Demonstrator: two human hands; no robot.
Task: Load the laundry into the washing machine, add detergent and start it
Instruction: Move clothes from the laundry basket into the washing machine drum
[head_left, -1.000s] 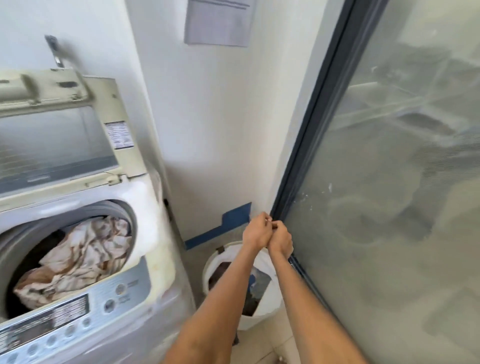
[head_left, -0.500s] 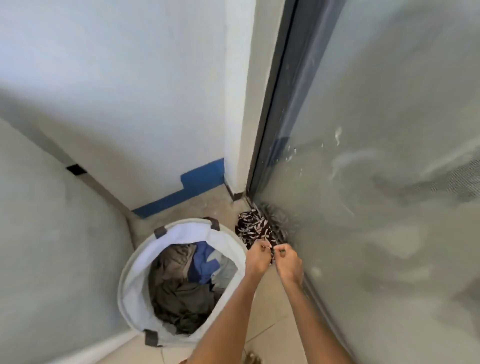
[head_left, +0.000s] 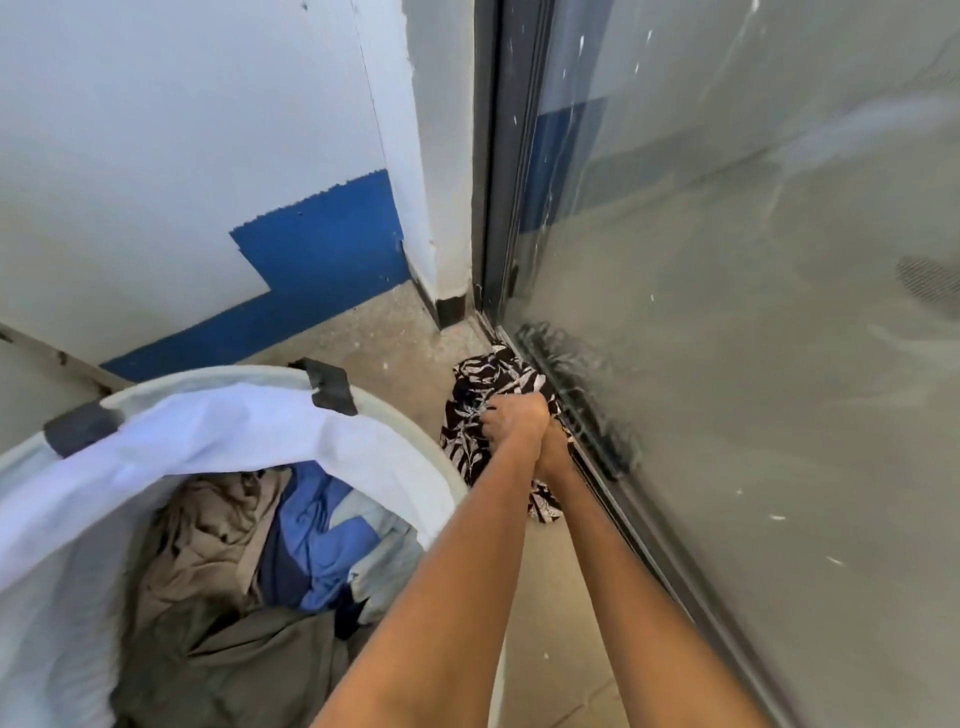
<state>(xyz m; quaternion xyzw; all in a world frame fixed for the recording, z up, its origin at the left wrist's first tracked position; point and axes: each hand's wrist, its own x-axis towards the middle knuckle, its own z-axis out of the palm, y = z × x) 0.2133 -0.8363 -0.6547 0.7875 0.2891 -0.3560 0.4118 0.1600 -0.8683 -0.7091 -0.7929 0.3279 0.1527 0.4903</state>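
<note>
- Reaching down, my left hand (head_left: 514, 418) curls its fingers into the black-and-white patterned garment (head_left: 480, 387), so this grip holds the cloth.
- My right hand (head_left: 551, 451) is mostly hidden behind the left; I cannot tell its grip.
- I see the garment on the floor (head_left: 384, 332), against the glass door (head_left: 727, 312) track, just beside the laundry basket (head_left: 410, 447).
- Brown and blue clothes (head_left: 249, 561) lie inside the basket.
</note>
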